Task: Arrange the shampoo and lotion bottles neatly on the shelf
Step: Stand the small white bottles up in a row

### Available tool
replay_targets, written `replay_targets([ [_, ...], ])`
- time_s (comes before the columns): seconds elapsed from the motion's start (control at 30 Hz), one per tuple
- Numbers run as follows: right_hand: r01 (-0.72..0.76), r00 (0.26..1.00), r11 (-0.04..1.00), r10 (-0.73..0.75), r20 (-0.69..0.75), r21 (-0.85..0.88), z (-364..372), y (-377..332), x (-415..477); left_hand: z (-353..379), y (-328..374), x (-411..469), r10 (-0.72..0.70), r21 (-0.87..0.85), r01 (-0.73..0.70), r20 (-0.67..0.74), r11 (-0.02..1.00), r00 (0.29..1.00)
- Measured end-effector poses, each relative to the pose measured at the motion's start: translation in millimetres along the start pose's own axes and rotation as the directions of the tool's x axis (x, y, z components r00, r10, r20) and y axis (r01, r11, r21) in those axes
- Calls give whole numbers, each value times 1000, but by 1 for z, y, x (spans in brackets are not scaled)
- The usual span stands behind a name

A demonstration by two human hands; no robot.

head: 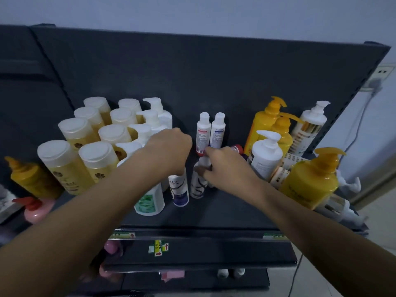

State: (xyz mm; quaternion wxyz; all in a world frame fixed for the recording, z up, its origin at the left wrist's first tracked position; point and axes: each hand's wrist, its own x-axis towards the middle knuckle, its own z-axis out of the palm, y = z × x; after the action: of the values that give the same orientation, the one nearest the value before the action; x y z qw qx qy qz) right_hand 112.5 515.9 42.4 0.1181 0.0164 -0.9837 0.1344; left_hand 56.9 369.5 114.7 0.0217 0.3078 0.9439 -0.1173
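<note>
Two small white bottles stand side by side on the dark shelf [214, 213]. My left hand [169, 151] grips the top of the left one, a white bottle with a blue base [179, 191]. My right hand [222, 166] closes around the neck of the right one, a white bottle with black lines [198, 187]. Behind them two slim white bottles [211, 131] stand against the back panel. A white pump bottle with a green label [150, 200] sits under my left forearm.
Several amber bottles with white caps [92, 142] and white pump bottles fill the left of the shelf. Yellow pump bottles [308, 181] and white pump bottles [265, 155] crowd the right, some lying down. A pink bottle [36, 209] sits at the far left. Lower shelves show below.
</note>
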Motion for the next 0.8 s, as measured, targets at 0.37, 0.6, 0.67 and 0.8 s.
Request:
replay_targets([
  [0.37,-66,992,997,61,110,41,-1,-10,10,9,-24,-3,104,44,-104,1,994,995],
  [0.6,-244,969,945,225,106,219,-34,15,39,15,-30,-2,122,51,-121,-31,991,992],
  [0.67,-227,971,973,224,88,31,-23,27,50,18,-31,-2,161,18,-160,-85,987,983],
  [0.8,-122,908,941,234,347,-314,23,43,53,18,-24,-3,210,-163,-245,-205,956,956],
])
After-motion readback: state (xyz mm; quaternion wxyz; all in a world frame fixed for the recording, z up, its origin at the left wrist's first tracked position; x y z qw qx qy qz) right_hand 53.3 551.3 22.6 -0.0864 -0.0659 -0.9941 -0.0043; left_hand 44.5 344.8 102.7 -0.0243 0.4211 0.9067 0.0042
